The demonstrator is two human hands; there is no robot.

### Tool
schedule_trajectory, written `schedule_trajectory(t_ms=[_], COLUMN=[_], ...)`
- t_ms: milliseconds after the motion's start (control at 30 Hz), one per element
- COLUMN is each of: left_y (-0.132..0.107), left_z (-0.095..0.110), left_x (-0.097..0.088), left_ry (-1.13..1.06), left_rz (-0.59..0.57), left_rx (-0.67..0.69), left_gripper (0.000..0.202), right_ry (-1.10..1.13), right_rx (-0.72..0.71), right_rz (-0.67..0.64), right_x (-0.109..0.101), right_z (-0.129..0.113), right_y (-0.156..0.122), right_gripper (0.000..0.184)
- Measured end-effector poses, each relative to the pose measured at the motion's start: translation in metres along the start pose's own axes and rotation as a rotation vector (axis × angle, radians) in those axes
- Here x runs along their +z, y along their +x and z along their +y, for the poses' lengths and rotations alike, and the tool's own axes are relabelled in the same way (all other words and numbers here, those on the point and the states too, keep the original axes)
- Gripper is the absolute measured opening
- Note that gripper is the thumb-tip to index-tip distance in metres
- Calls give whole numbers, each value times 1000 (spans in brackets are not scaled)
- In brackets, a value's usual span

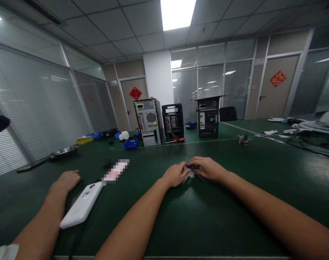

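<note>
The near edge of the green table (191,231) runs below your forearms, and tabletop spreads between them and to the right of your right hand. Ahead of your hands, room ends at three computer cases (149,122) standing upright, with a red-handled screwdriver (178,140) by the middle one. Beyond your right hand sit small metal parts (244,140). On your left, a white handheld device (83,206) lies near your left forearm, with another person's hand (68,180) just past it, resting on the table.

Your left hand (176,174) and right hand (208,168) nearly meet, fingers curled and barely parted, both pinching a small dark piece (193,167) between the fingertips, just over the tabletop; its details are too small to tell.
</note>
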State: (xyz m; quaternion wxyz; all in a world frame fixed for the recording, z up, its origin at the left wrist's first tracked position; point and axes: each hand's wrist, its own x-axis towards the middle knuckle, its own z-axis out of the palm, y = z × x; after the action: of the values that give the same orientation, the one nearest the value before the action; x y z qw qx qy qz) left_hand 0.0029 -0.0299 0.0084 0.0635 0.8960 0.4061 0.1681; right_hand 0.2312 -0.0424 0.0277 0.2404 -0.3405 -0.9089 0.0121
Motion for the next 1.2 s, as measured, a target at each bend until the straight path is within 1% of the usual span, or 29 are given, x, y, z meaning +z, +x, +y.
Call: schedule_trajectory(t_ms=[67,200,267,400,533,600,667,733,833,900,1000,1100,1167,1200], left_y=[1,2,3,5,5,5,5,5,6,7,3,-4,-1,5], left_z=[-3,-7,-7,-7,-9,-10,-10,-9,-6,-5,-7,-9,-3,3], left_x=[2,4,5,6,7,8,8,7,4,3,5,6,-1,-9], left_ry=[12,16,17,13,-36,-64,-80,-84,-76,-72,-63,6,105,163], left_rz=[4,-1,15,25,50,51,50,48,24,4,-4,40,122,186], left_rx=[9,24,15,12,21,23,26,29,43,51,61,57,61,84], left_gripper=[36,32,33,37,33,30,30,32,37,40,42,45,49,51], right_ry=[-16,-50,-76,-148,-135,-127,-135,-143,-170,-211,-259,-268,-284,-297], right_rx=[-29,-29,2,96,178,188,160,113,57,47,46,41,46,58], right_rz=[-4,9,5,21,108,144,137,98,27,-4,-11,-7,-1,4], right_x=[9,18,19,21,26,26,25,23,24,26,29,29,27,24], right_z=[-7,-9,-8,-3,-1,-4,-9,-13,-17,-17,-18,-19,-17,-13], right_y=[1,0,1,2,3,3,3,3,4,5,6,7,8,8], right_gripper=[31,29,32,42,42,44,43,39,25,18,13,15,18,20])
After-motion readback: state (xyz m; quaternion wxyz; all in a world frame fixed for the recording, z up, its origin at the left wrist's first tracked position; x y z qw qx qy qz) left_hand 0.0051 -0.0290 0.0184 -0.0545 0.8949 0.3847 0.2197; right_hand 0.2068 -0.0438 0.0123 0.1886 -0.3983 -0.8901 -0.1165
